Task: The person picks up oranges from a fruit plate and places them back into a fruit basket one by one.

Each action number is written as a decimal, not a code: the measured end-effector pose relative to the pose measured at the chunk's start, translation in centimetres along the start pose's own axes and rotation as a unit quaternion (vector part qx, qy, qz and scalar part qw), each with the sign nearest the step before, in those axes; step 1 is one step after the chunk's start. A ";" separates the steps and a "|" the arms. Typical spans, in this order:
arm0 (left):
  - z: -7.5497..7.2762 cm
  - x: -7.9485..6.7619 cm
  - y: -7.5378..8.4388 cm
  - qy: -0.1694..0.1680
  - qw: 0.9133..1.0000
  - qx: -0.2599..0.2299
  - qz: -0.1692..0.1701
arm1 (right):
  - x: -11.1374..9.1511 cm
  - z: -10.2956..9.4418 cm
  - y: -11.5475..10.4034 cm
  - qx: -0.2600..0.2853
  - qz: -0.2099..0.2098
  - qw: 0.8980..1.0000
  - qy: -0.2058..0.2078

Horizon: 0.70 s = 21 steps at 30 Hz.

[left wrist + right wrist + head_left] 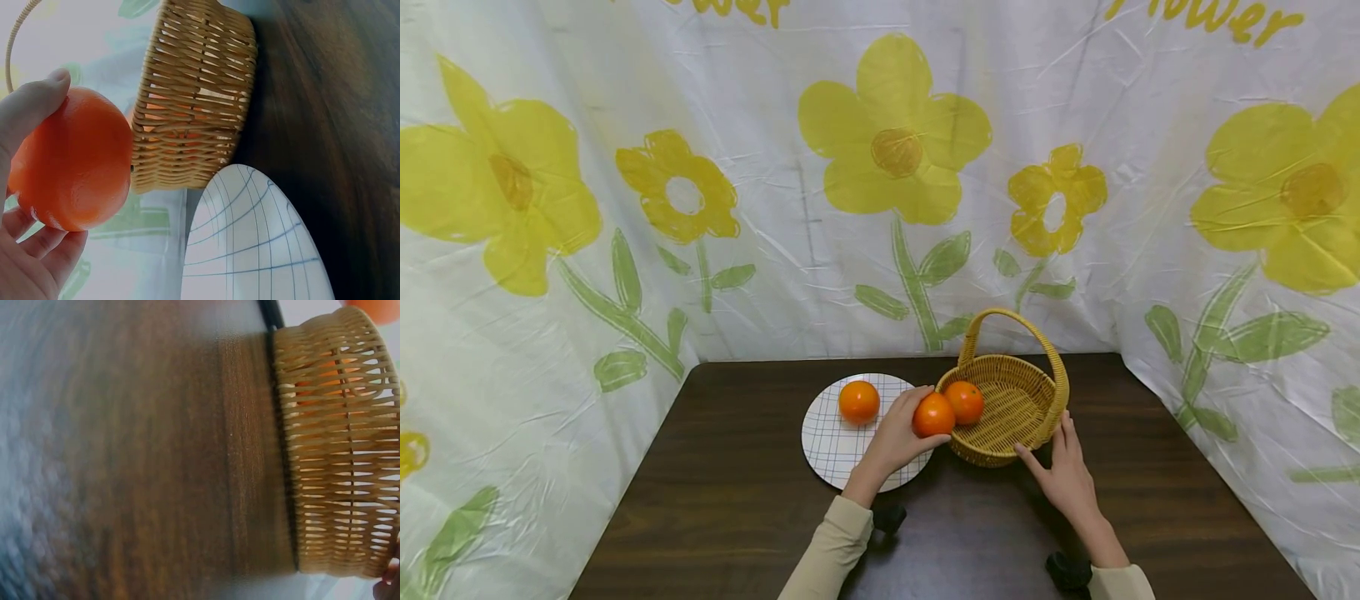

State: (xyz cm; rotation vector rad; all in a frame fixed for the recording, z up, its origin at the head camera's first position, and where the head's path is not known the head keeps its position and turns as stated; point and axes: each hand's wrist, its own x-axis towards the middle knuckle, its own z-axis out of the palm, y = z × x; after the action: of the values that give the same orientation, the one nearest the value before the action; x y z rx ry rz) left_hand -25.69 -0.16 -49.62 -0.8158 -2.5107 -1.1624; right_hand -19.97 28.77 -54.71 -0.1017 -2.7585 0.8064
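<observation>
My left hand (895,435) grips an orange (933,415) at the left rim of the yellow wicker basket (1015,400). In the left wrist view, thumb and fingers wrap around that orange (78,162), which is raised beside the basket's woven wall (194,94). A second orange (966,402) lies inside the basket at its left side. The right hand (1066,477) rests against the basket's right front, thumb and fingers spread along the side. Only its fingertips (386,589) show in the right wrist view. A third orange (859,402) sits on the white plate (827,450) with blue grid lines.
The plate stands left of the basket on a dark wooden table (715,500). The basket's tall arched handle (1017,315) rises over its opening. A white curtain (760,275) with yellow flowers hangs behind the table and along its sides.
</observation>
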 end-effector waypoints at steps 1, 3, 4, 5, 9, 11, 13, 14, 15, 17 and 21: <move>0.0 0.1 0.1 0.001 1.000 0.003 0.004 | 0.0 0.0 0.0 0.000 0.001 1.000 -0.001; 0.1 0.2 0.2 0.005 1.000 0.006 0.010 | 0.1 -0.1 -0.1 0.001 0.002 1.000 -0.001; 0.2 0.2 0.3 0.006 1.000 0.005 0.013 | 0.1 -0.1 -0.1 0.001 0.002 1.000 -0.002; 0.2 0.3 0.3 0.007 1.000 0.005 0.013 | 0.1 -0.1 -0.1 0.000 0.002 1.000 -0.003; 0.4 0.5 0.5 0.004 1.000 0.001 0.009 | 0.2 -0.1 0.0 0.000 0.002 1.000 -0.007; 0.6 0.6 0.5 0.002 1.000 0.000 0.007 | 0.2 0.0 0.0 0.001 0.002 1.000 -0.007; 0.6 0.7 0.6 0.002 1.000 -0.002 0.008 | 0.1 0.0 0.0 0.002 0.002 1.000 -0.007; 0.7 0.8 0.7 0.002 1.000 -0.003 0.009 | 0.1 0.0 0.0 0.002 0.001 1.000 -0.005; 0.7 0.8 0.8 0.001 1.000 -0.004 0.010 | 0.1 0.0 0.0 0.002 -0.001 1.000 -0.003; 0.7 0.9 1.1 -0.005 1.000 -0.007 0.007 | 0.0 0.1 0.0 0.001 -0.003 1.000 0.001; 0.9 1.1 1.5 -0.014 1.000 -0.014 0.001 | 0.0 0.1 0.1 0.001 -0.006 1.000 0.006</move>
State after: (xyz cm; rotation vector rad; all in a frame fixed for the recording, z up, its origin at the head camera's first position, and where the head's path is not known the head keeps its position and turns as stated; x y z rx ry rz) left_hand -25.73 1.68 -48.78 -0.8469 -2.5219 -1.1963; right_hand -19.99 28.75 -54.84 -0.0904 -2.7436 0.8036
